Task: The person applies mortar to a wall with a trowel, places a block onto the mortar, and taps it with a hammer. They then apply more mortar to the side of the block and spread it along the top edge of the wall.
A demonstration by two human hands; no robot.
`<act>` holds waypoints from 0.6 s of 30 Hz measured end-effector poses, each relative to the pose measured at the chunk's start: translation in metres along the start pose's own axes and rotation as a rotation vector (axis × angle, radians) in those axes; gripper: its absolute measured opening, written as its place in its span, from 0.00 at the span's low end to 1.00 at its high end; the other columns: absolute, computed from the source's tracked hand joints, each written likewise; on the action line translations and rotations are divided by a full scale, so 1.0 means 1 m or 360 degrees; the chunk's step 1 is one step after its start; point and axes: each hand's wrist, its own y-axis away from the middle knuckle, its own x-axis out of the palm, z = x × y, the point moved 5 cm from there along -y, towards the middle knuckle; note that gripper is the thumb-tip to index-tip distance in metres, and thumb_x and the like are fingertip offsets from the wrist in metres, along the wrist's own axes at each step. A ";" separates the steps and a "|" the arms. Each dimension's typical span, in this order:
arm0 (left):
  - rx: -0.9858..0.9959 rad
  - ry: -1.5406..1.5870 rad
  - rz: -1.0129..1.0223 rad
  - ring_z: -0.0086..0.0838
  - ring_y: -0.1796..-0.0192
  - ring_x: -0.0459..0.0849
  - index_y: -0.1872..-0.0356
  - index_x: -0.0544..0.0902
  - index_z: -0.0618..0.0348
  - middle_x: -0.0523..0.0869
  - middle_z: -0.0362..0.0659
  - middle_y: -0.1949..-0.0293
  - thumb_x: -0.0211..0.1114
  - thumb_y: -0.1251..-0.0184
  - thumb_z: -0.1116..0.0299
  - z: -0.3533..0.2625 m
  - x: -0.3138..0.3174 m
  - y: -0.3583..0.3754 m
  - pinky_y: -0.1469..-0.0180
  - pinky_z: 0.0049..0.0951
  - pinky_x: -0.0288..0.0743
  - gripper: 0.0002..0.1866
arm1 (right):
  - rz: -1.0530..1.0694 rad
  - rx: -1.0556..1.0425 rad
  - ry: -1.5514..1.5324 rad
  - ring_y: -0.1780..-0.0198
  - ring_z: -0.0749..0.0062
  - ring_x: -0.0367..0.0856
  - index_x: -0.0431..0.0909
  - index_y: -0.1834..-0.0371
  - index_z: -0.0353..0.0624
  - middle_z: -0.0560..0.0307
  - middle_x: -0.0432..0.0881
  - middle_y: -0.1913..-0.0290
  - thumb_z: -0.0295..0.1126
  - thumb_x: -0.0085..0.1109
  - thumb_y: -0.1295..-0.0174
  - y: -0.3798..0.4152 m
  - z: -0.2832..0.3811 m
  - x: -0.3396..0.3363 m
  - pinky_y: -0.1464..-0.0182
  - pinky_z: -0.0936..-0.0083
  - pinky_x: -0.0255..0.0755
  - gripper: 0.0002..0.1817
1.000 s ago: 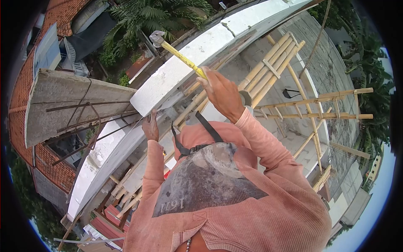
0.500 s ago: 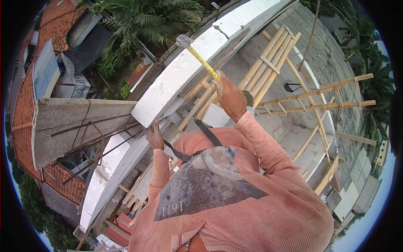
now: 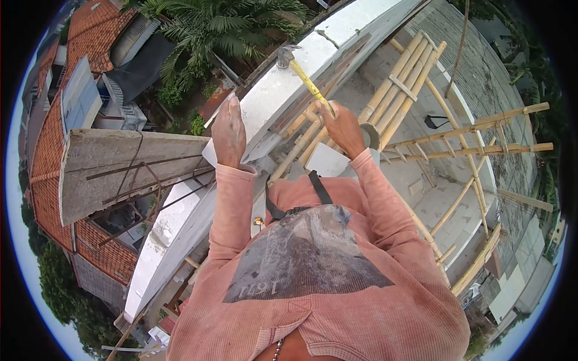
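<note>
A hammer with a yellow handle (image 3: 308,84) is gripped near the handle's lower end by my right hand (image 3: 344,129). Its metal head (image 3: 286,56) overlaps the white top of the block wall (image 3: 319,54), close to the outer edge. My left hand (image 3: 229,133) is stretched out with its fingers straight and side by side, holding nothing. It overlaps the near end of that white wall section, left of the hammer. Just past my right wrist is a grey round container (image 3: 371,137), partly hidden, with a white block (image 3: 326,159) beside it.
A rough concrete slab (image 3: 129,171) with rusty rebar (image 3: 150,174) juts out at left. Bamboo poles (image 3: 394,90) form a platform inside the wall, and a bamboo ladder (image 3: 469,137) lies to the right. Beyond the wall the ground drops to palms and tiled roofs (image 3: 90,30).
My left hand has lifted off the wall's near end and moved up, fingers straightened. The hammer head has come down onto or near the wall top. The view has shifted slightly.
</note>
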 end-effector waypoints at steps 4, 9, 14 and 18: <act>-0.0393 -0.0833 0.0448 0.56 0.36 0.80 0.46 0.85 0.69 0.84 0.66 0.45 0.35 0.20 0.38 0.063 0.050 -0.064 0.32 0.48 0.70 0.41 | -0.0154 0.0007 -0.0020 0.70 0.35 0.81 0.77 0.64 0.35 0.34 0.79 0.77 0.57 0.48 0.25 0.017 0.012 -0.019 0.67 0.48 0.71 0.30; -0.0563 -0.0989 0.0625 0.60 0.39 0.82 0.51 0.87 0.70 0.85 0.67 0.47 0.28 0.21 0.39 0.094 0.058 -0.069 0.32 0.52 0.69 0.45 | -0.0361 -0.0306 0.0131 0.73 0.34 0.81 0.74 0.56 0.37 0.37 0.80 0.76 0.53 0.46 0.22 0.032 0.032 -0.019 0.71 0.46 0.72 0.26; -0.0545 -0.0982 0.0685 0.59 0.40 0.82 0.52 0.86 0.70 0.85 0.68 0.47 0.31 0.21 0.43 0.091 0.057 -0.076 0.32 0.52 0.69 0.41 | -0.0020 -0.0207 0.0413 0.73 0.35 0.82 0.70 0.53 0.37 0.37 0.81 0.77 0.49 0.44 0.21 0.021 0.011 0.003 0.72 0.46 0.74 0.22; -0.0514 -0.1028 0.0728 0.59 0.39 0.82 0.50 0.86 0.70 0.84 0.67 0.46 0.33 0.22 0.43 0.104 0.060 -0.080 0.32 0.52 0.69 0.40 | -0.0192 -0.0260 0.0394 0.74 0.36 0.82 0.69 0.56 0.37 0.37 0.80 0.78 0.49 0.43 0.21 0.036 0.039 -0.015 0.74 0.47 0.75 0.22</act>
